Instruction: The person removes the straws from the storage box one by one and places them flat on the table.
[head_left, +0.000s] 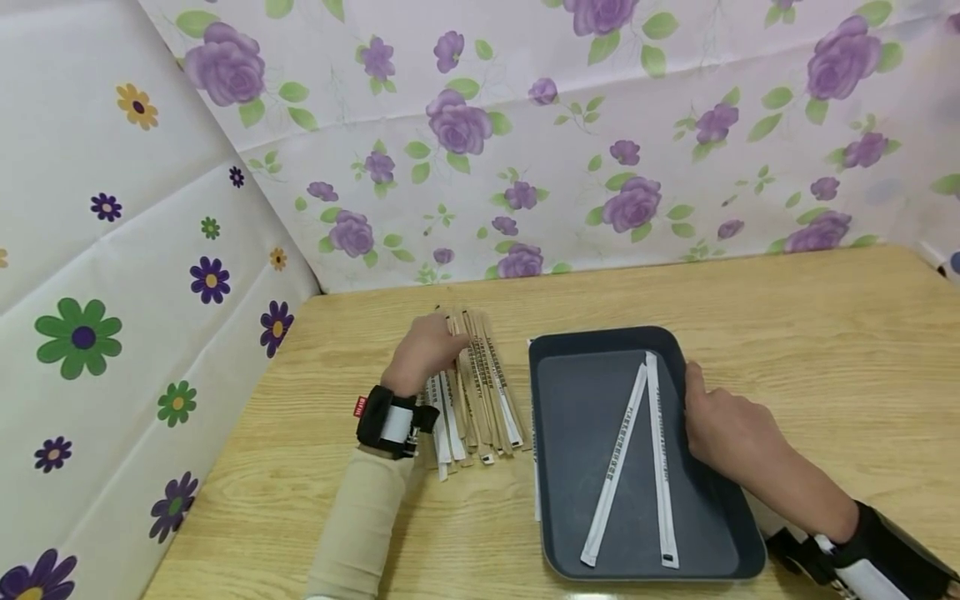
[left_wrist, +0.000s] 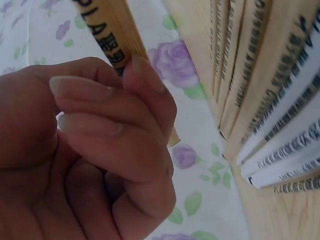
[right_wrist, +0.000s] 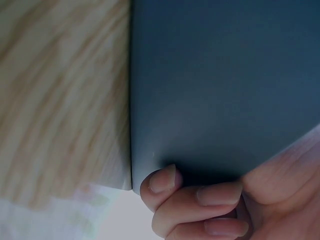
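My left hand (head_left: pixel 423 354) is over a fanned pile of paper-wrapped straws (head_left: pixel 483 400), some brown and some white, with printed lettering. In the left wrist view, its curled fingers pinch one brown paper-wrapped straw (left_wrist: pixel 107 32), apart from the pile beside it. My right hand (head_left: pixel 731 429) grips the right side of a dark grey tray (head_left: pixel 573 425), thumb at the rim. The right wrist view has its fingers (right_wrist: pixel 220 194) curled against the tray's outer wall. Inside the tray lie two white wrapped straws, one slanted (head_left: pixel 617 467) and one nearly straight (head_left: pixel 662 467), their far ends close together.
The wooden table (head_left: pixel 840 350) carries the pile on the left and the tray on the right. A white strip (head_left: pixel 536 492) shows along the tray's left edge. Flowered sheets (head_left: pixel 525 150) hang behind and on the left.
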